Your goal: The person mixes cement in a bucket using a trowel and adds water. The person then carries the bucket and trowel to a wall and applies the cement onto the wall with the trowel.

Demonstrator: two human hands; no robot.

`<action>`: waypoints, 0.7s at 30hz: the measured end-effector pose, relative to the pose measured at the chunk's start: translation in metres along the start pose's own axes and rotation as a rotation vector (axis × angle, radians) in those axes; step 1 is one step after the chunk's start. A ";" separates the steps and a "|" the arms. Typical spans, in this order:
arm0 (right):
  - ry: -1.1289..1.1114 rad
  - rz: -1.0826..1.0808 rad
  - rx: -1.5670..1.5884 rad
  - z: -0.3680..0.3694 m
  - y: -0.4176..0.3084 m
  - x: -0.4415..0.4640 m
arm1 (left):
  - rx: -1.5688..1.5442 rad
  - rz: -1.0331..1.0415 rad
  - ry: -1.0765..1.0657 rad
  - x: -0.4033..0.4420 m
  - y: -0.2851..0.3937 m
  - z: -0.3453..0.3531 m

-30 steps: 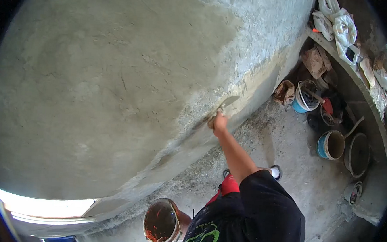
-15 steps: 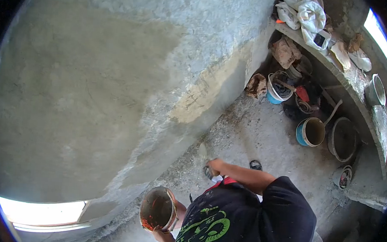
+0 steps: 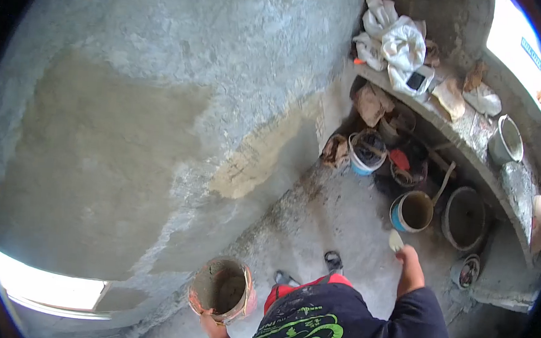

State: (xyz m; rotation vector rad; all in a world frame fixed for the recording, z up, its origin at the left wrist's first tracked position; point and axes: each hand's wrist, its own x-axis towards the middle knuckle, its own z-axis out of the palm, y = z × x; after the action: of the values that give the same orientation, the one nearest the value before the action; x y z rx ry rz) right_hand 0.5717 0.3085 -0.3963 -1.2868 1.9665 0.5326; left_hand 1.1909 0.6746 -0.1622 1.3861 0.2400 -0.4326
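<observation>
My left hand [image 3: 210, 321] is closed on the near rim of a bucket [image 3: 249, 290], which has grey mortar smeared on its inner wall. The bucket hangs to the left of my body, its mouth turned up towards me. Out to the right, my right hand [image 3: 406, 255] grips a small trowel [image 3: 395, 240] with a pale blade; its handle is hidden in the fist. Just beyond the blade stands a blue and white bucket [image 3: 395, 215] on the floor.
The plastered wall [image 3: 96, 177] with a darker damp patch rises on my left. A round tub [image 3: 464, 218], a white bucket [image 3: 366, 167] and a small pail [image 3: 465, 272] stand below a curved ledge [image 3: 447, 118]. White sacks [image 3: 403, 47] and a grey bucket [image 3: 506, 140] rest on it.
My right hand has swung with the trowel from near the wall's foot out to the right, beside the blue and white bucket. The view has shifted; my left hand keeps hold of its bucket.
</observation>
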 end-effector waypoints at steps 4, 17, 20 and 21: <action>-0.008 0.271 0.228 0.045 0.123 0.011 | -0.016 -0.038 -0.079 0.020 -0.036 -0.015; -0.097 0.203 0.297 0.207 0.004 -0.155 | 0.182 -0.065 0.009 0.058 -0.070 -0.023; -0.081 0.163 0.201 0.175 -0.030 -0.218 | 0.229 -0.092 -0.025 0.072 -0.076 -0.066; -0.058 0.166 0.225 0.174 -0.028 -0.222 | 0.260 -0.112 -0.044 0.067 -0.070 -0.074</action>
State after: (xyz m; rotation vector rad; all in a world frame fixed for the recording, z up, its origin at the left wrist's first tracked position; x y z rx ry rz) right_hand 0.7112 0.5496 -0.3430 -0.9652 2.0311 0.4086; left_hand 1.2271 0.7281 -0.2650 1.6203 0.2323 -0.6028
